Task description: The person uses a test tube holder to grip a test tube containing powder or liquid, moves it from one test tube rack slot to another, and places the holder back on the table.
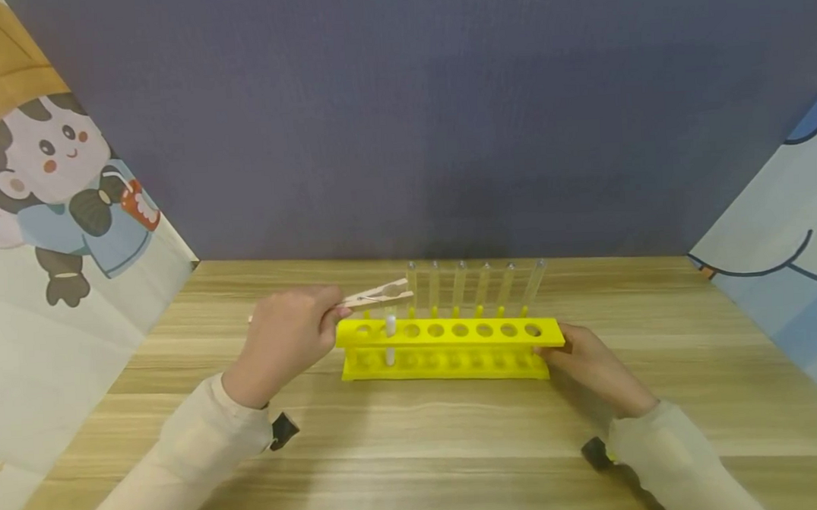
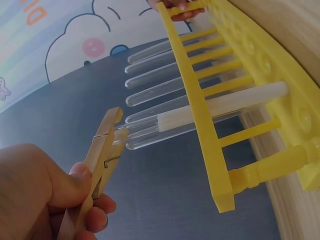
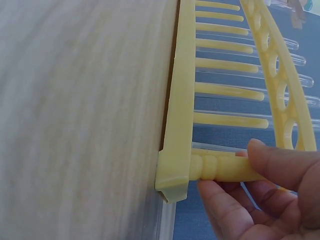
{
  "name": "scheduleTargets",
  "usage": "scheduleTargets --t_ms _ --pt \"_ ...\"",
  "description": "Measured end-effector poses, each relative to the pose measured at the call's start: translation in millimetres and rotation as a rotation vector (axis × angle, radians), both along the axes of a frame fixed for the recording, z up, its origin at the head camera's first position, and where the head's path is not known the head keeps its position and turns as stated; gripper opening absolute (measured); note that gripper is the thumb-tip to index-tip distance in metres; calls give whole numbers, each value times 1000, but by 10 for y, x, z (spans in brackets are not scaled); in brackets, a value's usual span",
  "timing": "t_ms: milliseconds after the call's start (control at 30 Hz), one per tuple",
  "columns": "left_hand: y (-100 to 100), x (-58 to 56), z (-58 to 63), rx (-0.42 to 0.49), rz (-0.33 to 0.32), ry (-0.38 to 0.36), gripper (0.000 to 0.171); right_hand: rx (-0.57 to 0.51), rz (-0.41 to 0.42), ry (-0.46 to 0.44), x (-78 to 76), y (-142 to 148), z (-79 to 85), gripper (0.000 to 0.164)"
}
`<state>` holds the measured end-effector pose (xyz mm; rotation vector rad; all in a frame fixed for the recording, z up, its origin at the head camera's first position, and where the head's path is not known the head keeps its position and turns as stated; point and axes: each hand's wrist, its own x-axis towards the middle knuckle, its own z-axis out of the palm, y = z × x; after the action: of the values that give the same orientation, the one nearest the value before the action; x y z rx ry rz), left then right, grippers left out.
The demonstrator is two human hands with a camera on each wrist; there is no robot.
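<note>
"So, leftmost first: what have you got?"

"My left hand (image 1: pixel 285 333), left of centre in the head view, pinches a wooden clip (image 2: pixel 100 150) between thumb and fingers. The clip lies nearly level, its mouth parted and pointing right."

"And the white-filled test tube (image 2: pixel 177 118)?"

"Near the middle of the head view, upright in the second hole from the left of the yellow rack (image 1: pixel 447 344). It's just right of my left fingers, so that hand is much the nearer. Its long axis crosses the clip's, and its glass top comes up at the clip's mouth. I can't tell whether the wood bites on it."

"What does it hang on, then?"

"That crossing, I'd judge: the glass lying between both wooden tips, not beside one."

"Further right?"

"Behind the rack stand six clear tubes (image 1: pixel 459 289) in a row, the first just beside the clip's tips. Then, right of centre, my right hand (image 1: pixel 594 361) has thumb and fingers clamped on the rack's end post (image 3: pixel 225 168), well apart from the white-filled tube. Everything stands on the counter (image 1: pixel 424 452)."
</note>
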<state>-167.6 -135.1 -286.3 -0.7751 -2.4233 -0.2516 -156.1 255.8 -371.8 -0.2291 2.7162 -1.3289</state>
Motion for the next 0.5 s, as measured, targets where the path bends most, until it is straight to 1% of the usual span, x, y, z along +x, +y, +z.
scheduleTargets --t_ms 367,500 --pt "-1 -24 -42 -8 2 1 35 5 -15 -25 0 -14 8 38" --pt "-8 -21 -52 0 -12 8 36 11 -6 -19 -2 -13 2 38"
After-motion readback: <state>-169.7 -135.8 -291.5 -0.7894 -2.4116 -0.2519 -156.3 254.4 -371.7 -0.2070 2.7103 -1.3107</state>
